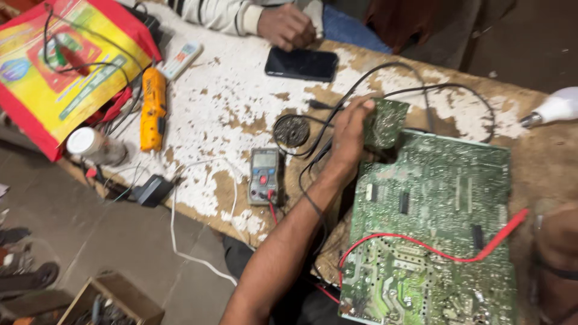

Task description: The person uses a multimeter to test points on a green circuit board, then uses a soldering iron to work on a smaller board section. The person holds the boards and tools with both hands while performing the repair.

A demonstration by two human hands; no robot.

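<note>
the left hand [350, 135] pinches the small green board [385, 122] upright at the far left corner of the large circuit board [433, 229], and should grip its edges only, while the right hand [557, 241], blurred at right, shows no readable fingers.

Two green printed circuit boards: one large flat board [433, 229] near right, one small board [385, 120] just beyond it. One grey handheld multimeter [264, 176], one black slab phone [301, 64], one orange plastic tool [153, 108], one white remote [179, 59], one white bulb [557, 107] far right.
</note>
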